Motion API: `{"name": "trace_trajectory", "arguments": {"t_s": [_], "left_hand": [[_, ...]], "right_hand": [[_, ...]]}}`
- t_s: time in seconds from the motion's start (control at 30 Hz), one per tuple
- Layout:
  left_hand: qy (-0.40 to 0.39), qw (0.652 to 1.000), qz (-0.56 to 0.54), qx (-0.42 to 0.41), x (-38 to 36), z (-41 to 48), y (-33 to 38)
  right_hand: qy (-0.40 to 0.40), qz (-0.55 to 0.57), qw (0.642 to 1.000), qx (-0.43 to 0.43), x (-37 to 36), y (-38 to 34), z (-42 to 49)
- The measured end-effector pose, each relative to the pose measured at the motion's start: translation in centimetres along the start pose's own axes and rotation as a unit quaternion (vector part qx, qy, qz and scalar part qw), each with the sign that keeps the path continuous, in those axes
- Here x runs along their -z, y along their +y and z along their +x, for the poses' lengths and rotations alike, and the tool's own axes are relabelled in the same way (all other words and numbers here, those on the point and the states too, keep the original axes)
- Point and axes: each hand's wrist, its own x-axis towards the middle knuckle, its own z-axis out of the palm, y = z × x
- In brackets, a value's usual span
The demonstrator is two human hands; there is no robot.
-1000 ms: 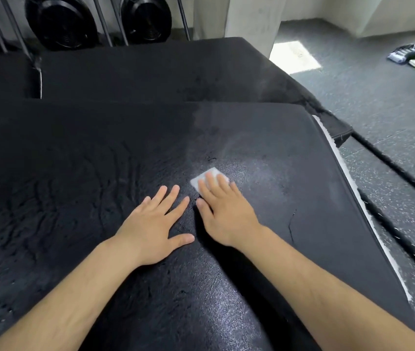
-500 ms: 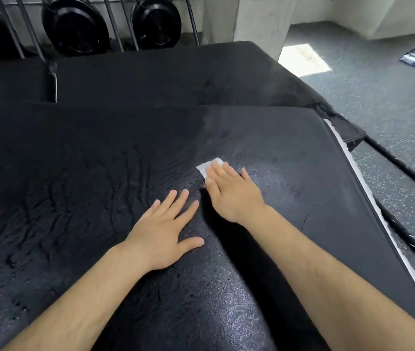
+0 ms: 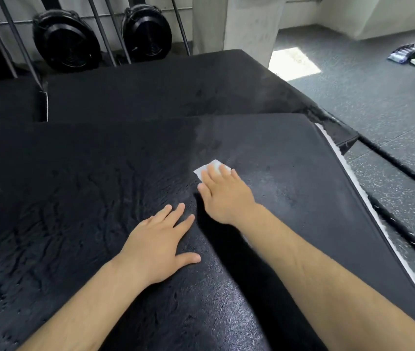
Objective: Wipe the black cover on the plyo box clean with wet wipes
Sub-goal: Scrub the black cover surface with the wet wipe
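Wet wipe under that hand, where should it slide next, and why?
Probably slide it toward the far right corner. The right hand presses the wet wipe flat on the black cover, and the cover over there looks dull and greyish, while the part by the left hand looks dark and shiny, so it is likely wiped already.

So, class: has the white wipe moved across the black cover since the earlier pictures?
Yes. The wet wipe, pressed under the right hand, has slid away from the person, toward the far edge of the black cover.
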Motion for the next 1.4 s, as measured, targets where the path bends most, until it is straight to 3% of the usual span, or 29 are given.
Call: {"name": "trace_trajectory", "arguments": {"t_s": [0.1,0.2,0.27,0.4,0.5,0.6,0.7,0.77,0.93,1.03,1.1,1.27,1.33,1.4], "left_hand": [[0.054,0.998,0.025,-0.007,1.9,1.2,-0.1],[0.099,0.994,0.04,-0.002,3.5,3.9,-0.6],[0.084,0.995,0.046,0.018,4.1,6.2,-1.1],[0.011,0.999,-0.006,0.047,4.7,9.5,-2.4],[-0.018,0.999,-0.025,0.044,4.2,10.0,-3.1],[-0.015,0.998,-0.042,0.037,3.8,10.0,-3.5],[-0.008,0.997,-0.075,0.031,3.6,9.9,-3.9],[-0.006,0.997,-0.074,0.027,3.4,10.0,-3.8],[-0.012,0.998,-0.059,0.037,3.5,10.2,-3.8],[-0.008,0.997,-0.065,0.034,3.3,10.1,-3.8],[-0.007,0.997,-0.067,0.029,3.5,10.1,-3.8],[-0.029,0.997,-0.056,0.038,4.7,10.3,-3.5],[-0.001,0.997,-0.059,0.05,6.0,10.9,-4.1],[0.047,0.995,-0.063,0.065,7.6,12.3,-4.3]], "right_hand": [[0.014,0.019,0.998,0.053,-0.8,0.2,-2.3],[-0.008,0.02,1.0,-0.011,0.5,3.5,1.4],[-0.004,0.019,0.999,-0.029,1.0,2.9,2.8],[0.019,0.039,0.997,0.061,-0.3,0.0,0.5],[-0.012,0.034,0.999,0.027,0.0,2.8,3.1],[0.006,0.002,1.0,0.007,0.4,2.8,6.3],[0.031,0.003,0.995,0.095,0.0,0.8,5.7],[0.004,0.017,0.993,0.114,0.5,1.9,5.4],[-0.005,-0.03,1.0,0.006,1.8,4.4,9.9],[0.027,-0.028,0.994,0.104,1.0,1.4,9.3],[-0.005,-0.025,0.99,0.139,1.1,2.0,8.8],[-0.02,-0.018,0.999,0.024,2.6,4.2,12.3],[0.015,-0.015,0.998,0.063,1.8,2.3,11.8],[-0.006,0.019,0.995,0.1,1.6,1.7,10.6]]}}
